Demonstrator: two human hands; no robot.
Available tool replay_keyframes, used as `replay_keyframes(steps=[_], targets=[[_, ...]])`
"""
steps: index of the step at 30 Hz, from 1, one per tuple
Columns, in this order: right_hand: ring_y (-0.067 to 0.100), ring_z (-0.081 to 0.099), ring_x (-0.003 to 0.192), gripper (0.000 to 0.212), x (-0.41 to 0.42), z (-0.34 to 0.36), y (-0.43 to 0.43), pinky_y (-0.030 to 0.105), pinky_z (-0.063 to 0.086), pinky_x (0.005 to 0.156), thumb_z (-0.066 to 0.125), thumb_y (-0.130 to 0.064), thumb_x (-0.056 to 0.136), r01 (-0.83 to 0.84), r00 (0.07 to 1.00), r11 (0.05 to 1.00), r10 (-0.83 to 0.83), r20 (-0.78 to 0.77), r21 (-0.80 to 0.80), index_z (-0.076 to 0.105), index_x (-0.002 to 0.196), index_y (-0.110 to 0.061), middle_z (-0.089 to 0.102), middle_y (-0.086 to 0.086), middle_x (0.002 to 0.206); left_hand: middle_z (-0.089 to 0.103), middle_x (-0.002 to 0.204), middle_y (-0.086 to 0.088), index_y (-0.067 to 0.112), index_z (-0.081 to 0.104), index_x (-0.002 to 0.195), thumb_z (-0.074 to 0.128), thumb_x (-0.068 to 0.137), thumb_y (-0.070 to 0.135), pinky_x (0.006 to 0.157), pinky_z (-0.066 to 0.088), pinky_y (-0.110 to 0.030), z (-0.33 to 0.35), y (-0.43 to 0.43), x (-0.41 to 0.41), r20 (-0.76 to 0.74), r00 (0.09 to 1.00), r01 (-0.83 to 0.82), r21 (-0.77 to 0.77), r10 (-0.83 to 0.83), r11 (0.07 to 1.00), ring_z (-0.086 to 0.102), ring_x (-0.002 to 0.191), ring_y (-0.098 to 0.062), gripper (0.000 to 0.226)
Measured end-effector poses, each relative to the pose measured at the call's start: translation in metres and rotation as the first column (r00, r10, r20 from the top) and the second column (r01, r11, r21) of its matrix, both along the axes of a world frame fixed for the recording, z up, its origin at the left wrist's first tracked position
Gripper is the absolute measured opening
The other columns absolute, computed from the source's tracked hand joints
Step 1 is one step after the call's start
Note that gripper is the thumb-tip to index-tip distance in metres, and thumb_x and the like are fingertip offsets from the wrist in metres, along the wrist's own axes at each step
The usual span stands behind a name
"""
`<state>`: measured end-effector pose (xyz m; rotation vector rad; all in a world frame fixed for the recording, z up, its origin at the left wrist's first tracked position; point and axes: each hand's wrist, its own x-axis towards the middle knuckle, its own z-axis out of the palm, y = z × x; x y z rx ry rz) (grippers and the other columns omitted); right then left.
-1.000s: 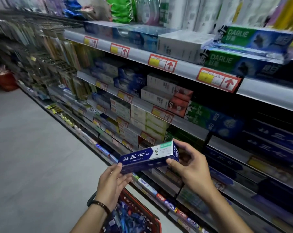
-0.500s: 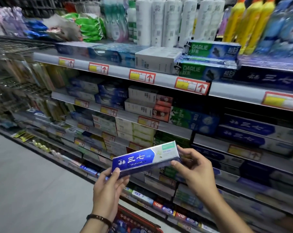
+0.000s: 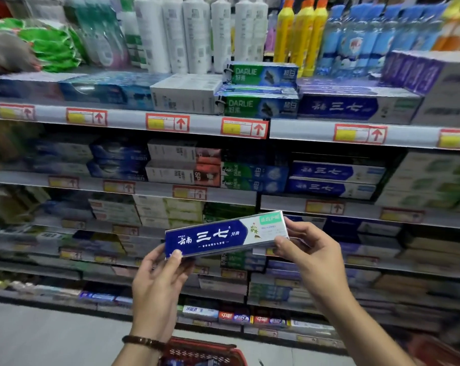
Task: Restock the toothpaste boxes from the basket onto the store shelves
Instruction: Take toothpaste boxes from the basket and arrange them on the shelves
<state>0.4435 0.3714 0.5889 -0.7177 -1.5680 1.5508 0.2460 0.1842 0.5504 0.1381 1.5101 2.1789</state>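
Both hands hold one blue and white toothpaste box (image 3: 224,235) in the air before the shelves (image 3: 329,133). The left hand (image 3: 157,289) pinches its left end, the right hand (image 3: 310,257) pinches its right end, fingers curled. The red basket (image 3: 205,351) is below.

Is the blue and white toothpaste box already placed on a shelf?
No, the toothpaste box is held in the air by the left hand and the right hand, in front of the shelves.
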Motion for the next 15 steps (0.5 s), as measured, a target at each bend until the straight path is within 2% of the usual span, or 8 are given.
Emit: replay_keyframes(steps=[3, 7, 12, 15], targets=[[0.017, 0.078, 0.101, 0.03, 0.023, 0.008, 0.005, 0.027, 0.064, 0.079, 0.077, 0.0, 0.091, 0.064, 0.998, 0.998, -0.064, -0.012, 0.0, 0.076, 0.117, -0.015, 0.081, 0.0, 0.109, 0.076, 0.122, -0.01, 0.017, 0.058, 0.135, 0.067, 0.098, 0.014, 0.099, 0.054, -0.049, 0.005, 0.013, 0.013, 0.003, 0.998, 0.061, 0.024, -0.061, 0.998, 0.072, 0.116, -0.029, 0.038], [0.021, 0.077, 0.099, 0.031, 0.051, 0.012, 0.017, 0.031, 0.064, 0.081, 0.076, 0.0, 0.092, 0.133, 0.991, 0.991, -0.133, -0.027, -0.021, 0.075, 0.119, -0.014, 0.081, 0.004, 0.11, 0.078, 0.116, -0.009, 0.018, 0.059, 0.131, 0.067, 0.098, 0.012, 0.097, 0.055, -0.047, 0.016, 0.037, 0.036, 0.0, 0.996, 0.087, 0.041, -0.087, 0.995, 0.073, 0.114, -0.026, 0.035], [0.02, 0.077, 0.104, 0.029, 0.091, 0.023, 0.04, 0.031, 0.063, 0.085, 0.076, 0.001, 0.091, 0.194, 0.979, 0.98, -0.196, -0.047, -0.054, 0.076, 0.116, -0.015, 0.081, 0.002, 0.11, 0.08, 0.107, -0.011, 0.013, 0.061, 0.125, 0.067, 0.096, 0.005, 0.086, 0.063, -0.04, 0.032, 0.076, 0.071, -0.008, 0.997, 0.08, 0.075, -0.079, 0.994, 0.074, 0.11, -0.027, 0.031], [0.017, 0.077, 0.104, 0.03, 0.119, 0.034, 0.056, 0.035, 0.061, 0.09, 0.077, 0.001, 0.092, 0.228, 0.972, 0.972, -0.23, -0.041, -0.047, 0.077, 0.115, -0.018, 0.082, -0.001, 0.107, 0.081, 0.098, -0.008, 0.011, 0.065, 0.115, 0.067, 0.095, -0.001, 0.08, 0.065, -0.04, 0.042, 0.104, 0.098, -0.009, 0.998, 0.06, 0.086, -0.059, 0.995, 0.071, 0.109, -0.029, 0.024]])
